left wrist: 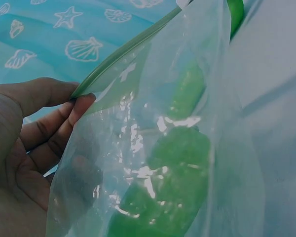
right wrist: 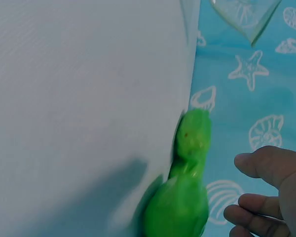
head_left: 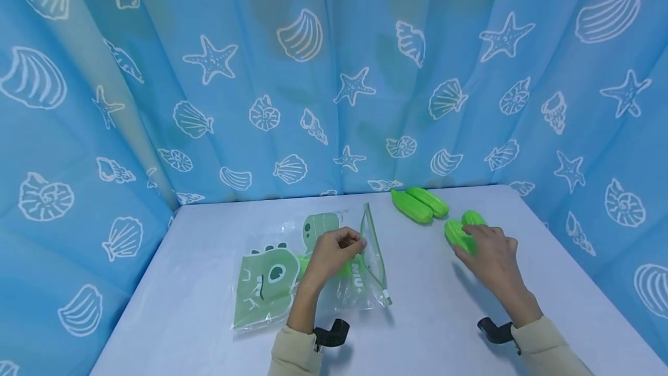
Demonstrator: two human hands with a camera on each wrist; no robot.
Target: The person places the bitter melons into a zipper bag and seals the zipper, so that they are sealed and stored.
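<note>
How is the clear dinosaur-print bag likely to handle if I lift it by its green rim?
Likely floppy: the clear bag bends where the left hand pinches its green rim. Its bottom may sag, since a bright green item shows inside. The glossy highlights suggest slick film, so it could slip from a light pinch.

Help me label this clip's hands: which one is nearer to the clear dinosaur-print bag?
Left. The left hand pinches the clear bag at its green edge; the right hand is apart from it, off to the right, close by two green pieces.
</note>
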